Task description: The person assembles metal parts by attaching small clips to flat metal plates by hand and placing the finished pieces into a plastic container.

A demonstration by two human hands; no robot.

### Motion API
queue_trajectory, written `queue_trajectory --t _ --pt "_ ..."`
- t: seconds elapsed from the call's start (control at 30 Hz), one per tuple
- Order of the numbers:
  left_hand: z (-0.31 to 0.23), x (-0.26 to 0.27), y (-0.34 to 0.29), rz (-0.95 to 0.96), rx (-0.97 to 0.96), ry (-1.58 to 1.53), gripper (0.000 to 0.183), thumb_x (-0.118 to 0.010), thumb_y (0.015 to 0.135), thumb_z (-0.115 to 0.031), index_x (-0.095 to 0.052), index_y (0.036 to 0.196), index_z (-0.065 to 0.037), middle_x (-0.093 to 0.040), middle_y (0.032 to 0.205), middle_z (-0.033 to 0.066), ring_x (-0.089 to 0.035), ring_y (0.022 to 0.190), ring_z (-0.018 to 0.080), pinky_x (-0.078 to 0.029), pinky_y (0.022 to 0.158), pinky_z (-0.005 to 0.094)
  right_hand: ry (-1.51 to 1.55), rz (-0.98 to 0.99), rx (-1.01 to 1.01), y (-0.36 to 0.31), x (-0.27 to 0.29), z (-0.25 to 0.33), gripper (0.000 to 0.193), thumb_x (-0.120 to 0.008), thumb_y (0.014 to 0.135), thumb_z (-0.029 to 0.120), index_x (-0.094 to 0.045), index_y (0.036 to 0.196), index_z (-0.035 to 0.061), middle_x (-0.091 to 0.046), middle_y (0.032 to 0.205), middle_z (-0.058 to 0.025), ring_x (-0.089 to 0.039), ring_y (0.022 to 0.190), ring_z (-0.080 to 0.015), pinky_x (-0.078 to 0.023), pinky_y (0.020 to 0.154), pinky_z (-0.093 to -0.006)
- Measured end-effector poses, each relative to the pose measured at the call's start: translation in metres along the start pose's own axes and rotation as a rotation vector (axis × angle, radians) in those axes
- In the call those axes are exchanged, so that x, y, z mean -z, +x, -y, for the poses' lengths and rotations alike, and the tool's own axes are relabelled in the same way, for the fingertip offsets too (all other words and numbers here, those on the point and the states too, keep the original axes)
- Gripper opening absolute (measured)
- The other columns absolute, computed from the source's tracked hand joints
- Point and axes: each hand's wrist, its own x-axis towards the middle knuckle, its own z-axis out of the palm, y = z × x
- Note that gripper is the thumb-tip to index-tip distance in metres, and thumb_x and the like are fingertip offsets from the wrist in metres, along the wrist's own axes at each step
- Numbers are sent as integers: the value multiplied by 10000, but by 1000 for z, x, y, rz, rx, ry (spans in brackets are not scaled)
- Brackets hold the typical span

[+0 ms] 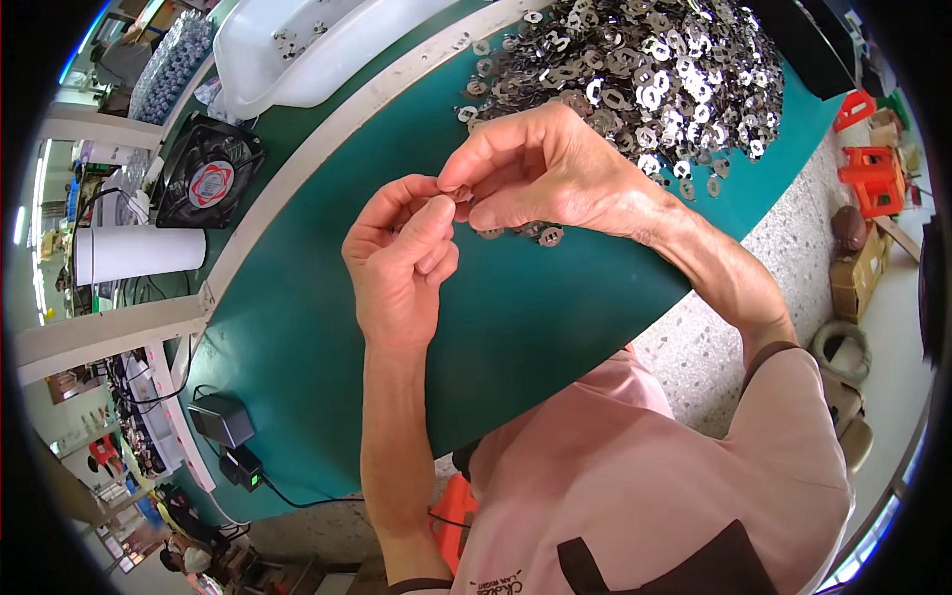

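So your two hands meet over the green table, and a small metal piece sits right where the fingertips come together. Your left hand has it pinched between thumb and forefinger, with the other fingers curled in. Your right hand reaches in from the other side, forefinger bent down to the piece and thumb just beside it. I honestly can't tell if those two are clamped on it or only touching, because the fingers cover most of the thing.

Just below your right hand there's a loose metal disc with slots in it, lying flat, and next to that some more bits are partly hidden by your fingers. Beyond your right hand you've got a big heap of shiny metal discs, with strays scattered round its edge.

Past the pale rail on your left there's a white tray with a few small metal bits in it, then a black fan and a white cylinder lying on its side. Nearer you, on the table's left end, sit a black box and a smaller black unit showing a green light.
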Motion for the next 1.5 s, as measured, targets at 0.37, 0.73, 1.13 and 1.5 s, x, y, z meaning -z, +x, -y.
queue_trajectory --t 0.37,0.73,1.13,1.5 --pt "4 -9 -1 -49 -85 60 231 -688 760 18 -633 983 0 -543 658 -1 -365 485 22 -242 418 193 -7 -55 49 3 6 -7 290 -662 715 -76 -610 995 -24 -655 842 -84 -634 744 -131 -522 634 -259" --pt "7 -12 -3 -108 -194 241 156 -679 764 35 -658 918 24 -547 660 -6 -395 495 24 -236 416 184 -122 -81 172 5 3 -16 309 -636 693 -121 -590 988 -40 -611 835 -95 -624 733 -145 -528 633 -255" --pt "9 -18 -6 -199 -186 253 93 -667 784 12 -630 869 20 -574 714 26 -379 493 35 -243 426 200 -573 -174 503 1 -5 -21 265 -600 699 -116 -621 930 13 -673 799 -132 -672 726 -241 -534 625 -313" --pt "13 -15 -4 -202 -309 380 118 -710 752 7 -672 863 -7 -551 668 -20 -426 519 25 -269 430 170 -510 -217 403 3 -2 -22 242 -689 698 -55 -611 924 -19 -663 796 -132 -660 629 -168 -526 508 -268"
